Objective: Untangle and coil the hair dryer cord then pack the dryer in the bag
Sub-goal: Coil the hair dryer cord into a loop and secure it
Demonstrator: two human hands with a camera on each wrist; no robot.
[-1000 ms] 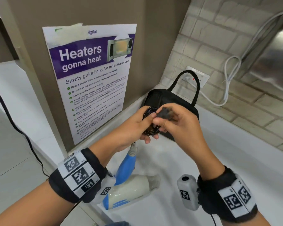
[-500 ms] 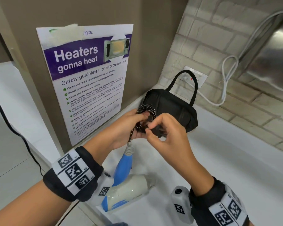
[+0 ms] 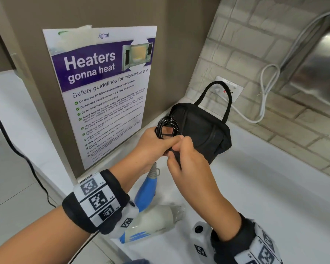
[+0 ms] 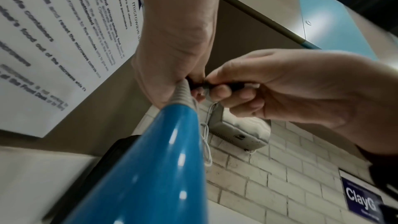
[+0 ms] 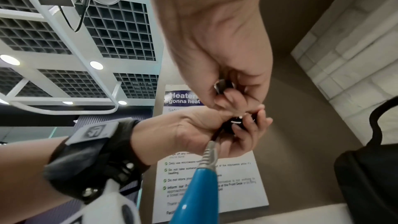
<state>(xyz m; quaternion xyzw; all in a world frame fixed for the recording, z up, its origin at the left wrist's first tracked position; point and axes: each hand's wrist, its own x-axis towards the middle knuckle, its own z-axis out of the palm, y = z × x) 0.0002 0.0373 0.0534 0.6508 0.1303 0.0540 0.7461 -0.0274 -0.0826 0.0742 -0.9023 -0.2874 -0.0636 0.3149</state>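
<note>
My left hand (image 3: 156,143) grips a coil of black cord (image 3: 168,126), whose loops stick up above its fingers. The right hand (image 3: 181,149) pinches the cord's dark plug end (image 5: 223,85) against that coil, fingertips touching the left hand. Below them the blue-and-white hair dryer (image 3: 151,220) hangs by its cord, its blue handle (image 4: 155,168) pointing up into the left palm (image 4: 172,43). The black bag (image 3: 204,128) with a loop handle stands on the white counter (image 3: 274,187) just behind my hands; I cannot tell whether it is unzipped.
A microwave safety poster (image 3: 103,88) covers the brown panel at left. A wall socket (image 3: 229,88) with a white cable (image 3: 263,96) sits on the brick wall behind the bag. A steel appliance (image 3: 320,61) is at the top right. A black cable (image 3: 13,149) trails on the floor at left.
Both hands shifted slightly left and closer together. The right hand brought the plug end down from in front of the coil to below it, so the coil's loops now show above the left fingers.
</note>
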